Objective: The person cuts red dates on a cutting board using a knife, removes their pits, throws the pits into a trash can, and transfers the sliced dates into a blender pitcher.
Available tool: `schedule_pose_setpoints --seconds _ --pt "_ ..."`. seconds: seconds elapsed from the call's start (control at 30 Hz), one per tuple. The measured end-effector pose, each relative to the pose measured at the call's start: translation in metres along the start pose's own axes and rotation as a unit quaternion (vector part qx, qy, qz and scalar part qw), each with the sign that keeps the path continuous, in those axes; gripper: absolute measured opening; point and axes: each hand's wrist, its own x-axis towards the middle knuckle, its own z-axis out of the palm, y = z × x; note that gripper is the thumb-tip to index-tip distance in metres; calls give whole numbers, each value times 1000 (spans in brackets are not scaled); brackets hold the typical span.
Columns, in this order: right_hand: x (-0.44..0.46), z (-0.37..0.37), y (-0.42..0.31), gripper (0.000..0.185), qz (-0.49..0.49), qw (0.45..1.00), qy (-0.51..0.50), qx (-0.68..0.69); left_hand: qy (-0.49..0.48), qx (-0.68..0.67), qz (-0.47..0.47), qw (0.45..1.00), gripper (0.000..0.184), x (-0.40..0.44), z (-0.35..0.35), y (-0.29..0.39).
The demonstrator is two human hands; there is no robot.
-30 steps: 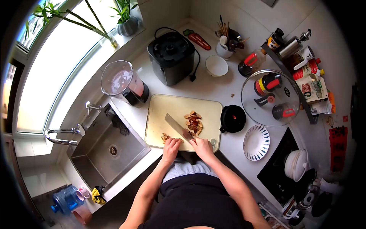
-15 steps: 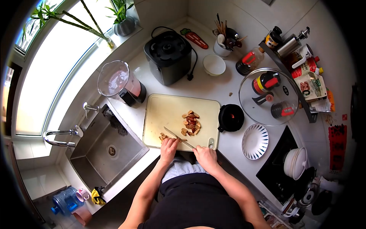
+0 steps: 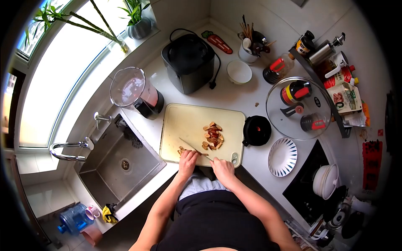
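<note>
My right hand (image 3: 223,169) is wrapped round the handle of a kitchen knife (image 3: 191,145). The blade points up and left across the front of the cream cutting board (image 3: 172,125). Just left of the blade, my left hand (image 3: 188,160) has its fingers curled down on a reddish-brown food piece, mostly hidden beneath them. A few small cut bits (image 3: 181,149) lie by its fingertips. Farther up the board rests a loose pile of reddish-brown slices (image 3: 214,136) with pale edges.
Left of the board are a sink (image 3: 104,167) and a blender jug (image 3: 136,94); a black appliance base (image 3: 188,62) stands behind. To the right are a round black container (image 3: 256,130), a patterned plate (image 3: 282,157), a glass lid (image 3: 278,119) and a hob (image 3: 303,192). A white bowl (image 3: 239,72) sits at the back.
The whole view has shifted slightly, so the counter things appear a little farther right. Both hands stay at the board's front edge, with the knife in nearly the same pose.
</note>
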Motion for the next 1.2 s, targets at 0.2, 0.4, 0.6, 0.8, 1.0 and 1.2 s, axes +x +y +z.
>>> schedule_pose_setpoints --seconds 0.2,0.4,0.6,0.8,1.0,1.2 --pt "22 2 -6 34 8 998 35 47 -18 18 -6 1000 22 -2 0 4" --pt "7 -15 20 34 39 994 64 79 17 114 -96 989 19 9 -1 -7" --pt "-32 -47 63 10 -92 983 154 -49 19 57 -113 992 17 16 -22 -36" --pt "-42 -63 89 31 -194 947 222 -130 14 0 -113 993 15 52 -31 -19" --pt "-22 -65 87 23 -262 924 236 -144 -246 -67 41 966 20 102 8 38" --pt "-42 -68 93 24 -203 954 216 -49 -185 -111 -19 976 30 97 -5 15"
